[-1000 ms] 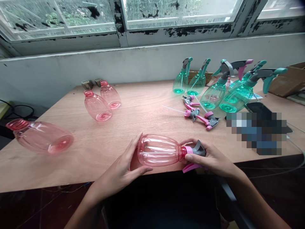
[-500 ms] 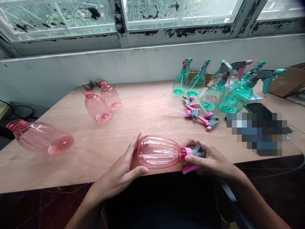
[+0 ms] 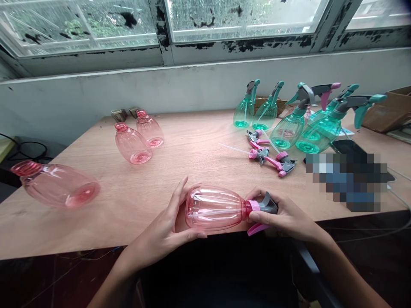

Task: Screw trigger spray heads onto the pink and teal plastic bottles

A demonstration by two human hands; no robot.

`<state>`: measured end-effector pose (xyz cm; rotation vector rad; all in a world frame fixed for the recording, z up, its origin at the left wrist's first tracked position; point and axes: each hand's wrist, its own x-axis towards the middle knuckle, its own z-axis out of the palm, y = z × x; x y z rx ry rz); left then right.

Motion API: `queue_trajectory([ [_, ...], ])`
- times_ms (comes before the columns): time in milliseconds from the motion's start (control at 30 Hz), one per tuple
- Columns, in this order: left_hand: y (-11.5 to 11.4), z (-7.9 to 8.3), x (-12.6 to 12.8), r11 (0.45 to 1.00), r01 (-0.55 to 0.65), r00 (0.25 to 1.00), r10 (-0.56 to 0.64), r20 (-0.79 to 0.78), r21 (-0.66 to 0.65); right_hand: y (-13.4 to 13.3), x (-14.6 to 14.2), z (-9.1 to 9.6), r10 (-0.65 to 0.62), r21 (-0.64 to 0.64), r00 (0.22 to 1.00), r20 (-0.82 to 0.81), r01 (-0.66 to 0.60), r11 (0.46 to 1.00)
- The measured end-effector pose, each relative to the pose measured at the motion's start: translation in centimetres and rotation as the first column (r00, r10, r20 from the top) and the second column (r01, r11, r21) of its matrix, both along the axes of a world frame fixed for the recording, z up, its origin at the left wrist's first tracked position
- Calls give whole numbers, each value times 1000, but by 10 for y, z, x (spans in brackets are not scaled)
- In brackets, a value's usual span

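A clear pink spray bottle (image 3: 213, 208) lies on its side in the air at the table's front edge, base to the left. Its grey and pink trigger head (image 3: 267, 204) sits on the neck, and a straw shows inside. My right hand (image 3: 282, 214) is closed around the pink collar and neck, thumb in front, fingers partly hidden behind. Around the base curves my left hand (image 3: 170, 220), its thumb along the lower side and its fingers at the far side; the index finger sticks up off the bottle.
Three pink bottles without heads (image 3: 133, 143) stand at the left. Loose pink and grey trigger heads (image 3: 259, 154) lie right of centre. Behind them stand several green spray bottles (image 3: 285, 128). A phone (image 3: 349, 147), a blurred patch and a cardboard box (image 3: 385, 109) are at the right.
The bottle has tipped slightly, its base a little lower. My left fingers and thumb have slid further along its base. My right hand keeps its hold on the collar.
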<state>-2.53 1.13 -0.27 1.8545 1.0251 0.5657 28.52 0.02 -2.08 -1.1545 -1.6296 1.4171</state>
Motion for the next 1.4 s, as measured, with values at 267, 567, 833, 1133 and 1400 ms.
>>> queue_trajectory([
  [267, 1, -3, 1, 999, -4, 1000, 5, -19, 51, 0, -1, 1, -9, 9, 1000, 4, 9, 1000],
  [567, 1, -3, -5, 999, 26, 998, -25, 54, -27, 1, 0, -2, 12, 21, 1000, 12, -12, 1000],
  [833, 0, 1, -2, 999, -36, 996, 36, -81, 5, 1, 0, -3, -4, -36, 1000, -2, 4, 999],
  [1133, 0, -2, 1, 997, 21, 998, -17, -53, 73, 0, -3, 0, -28, -41, 1000, 14, 28, 999],
  [1400, -1, -1, -5, 999, 42, 999, -42, 22, 7, 1, -2, -1, -16, -24, 999, 34, 17, 1000],
])
